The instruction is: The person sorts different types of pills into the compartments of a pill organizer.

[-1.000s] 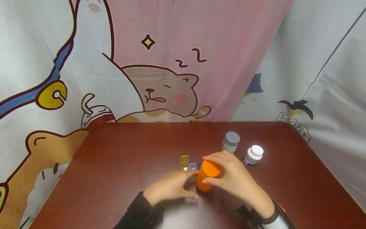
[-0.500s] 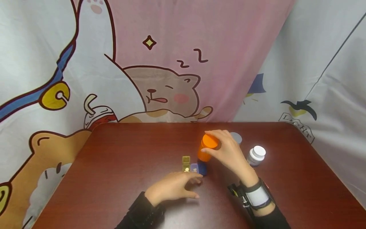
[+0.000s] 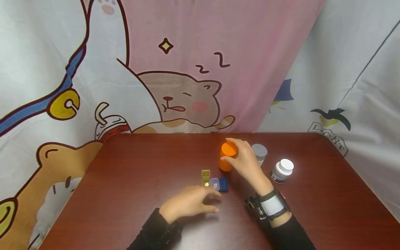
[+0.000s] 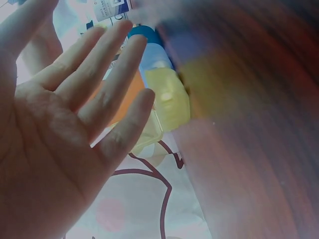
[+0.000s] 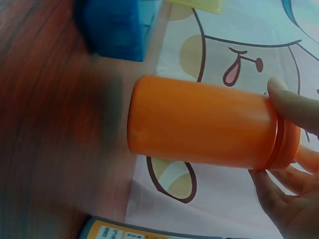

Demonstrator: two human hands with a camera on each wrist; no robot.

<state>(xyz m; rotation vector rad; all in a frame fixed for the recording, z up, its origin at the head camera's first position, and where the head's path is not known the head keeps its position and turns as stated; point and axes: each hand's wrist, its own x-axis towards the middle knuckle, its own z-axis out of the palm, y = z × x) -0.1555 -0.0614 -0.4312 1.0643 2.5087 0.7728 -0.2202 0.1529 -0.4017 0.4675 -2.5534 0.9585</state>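
An orange bottle (image 3: 226, 163) with an orange cap stands upright at the far middle of the table. My right hand (image 3: 247, 163) grips it round the cap, thumb on one side and fingers on the other, as the right wrist view shows. Whether the bottle's base touches the table I cannot tell. Nearer to me lies a small pill organizer (image 3: 223, 184) with yellow, lavender and blue compartments. The yellow lid is up, and a pale pill shows inside. My left hand (image 3: 192, 202) hovers at its near side with fingers extended, partly covering it, and holds nothing.
A grey-capped bottle (image 3: 259, 151) stands just right of my right hand, partly hidden by it. Farther right is a white bottle (image 3: 282, 171) with a white cap. Behind the brown table (image 3: 150, 159) hangs a curtain (image 3: 243, 69) printed with cartoons.
My right hand has carried the orange bottle away from the near side of the pill organizer to behind it, uncovering the blue compartment. The left hand has stayed almost in place.
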